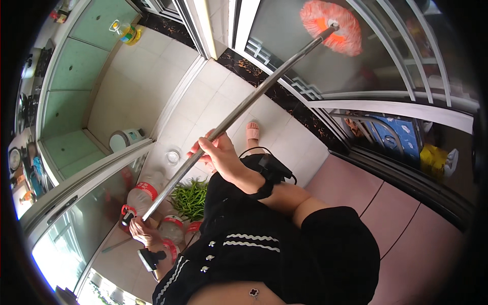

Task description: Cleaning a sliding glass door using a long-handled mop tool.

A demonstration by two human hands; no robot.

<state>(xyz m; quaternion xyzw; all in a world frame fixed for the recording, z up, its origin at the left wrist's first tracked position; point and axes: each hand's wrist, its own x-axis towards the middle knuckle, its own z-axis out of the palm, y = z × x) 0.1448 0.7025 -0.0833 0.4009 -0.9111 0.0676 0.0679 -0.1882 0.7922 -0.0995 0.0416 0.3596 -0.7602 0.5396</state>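
A mop with a metal pole [251, 98] slants across the view from lower left to upper right. Its round, fluffy orange-pink head [352, 34] is raised in front of a dark glass door panel [274, 23]; whether it touches the glass cannot be told. My right hand [219, 152] holds the pole partway along, thumb on top and fingers loosely around it. At the pole's lower end, my left hand [143, 230] is closed around the tip. Both wrists wear black straps.
Large plastic bottles with red labels [146, 188] and green chili peppers [190, 198] lie on the floor at left, near a clear round container [172, 157]. An oil bottle [126, 33] stands by green cabinets [70, 68]. Door frames and a dark sill [282, 97] border the tiles.
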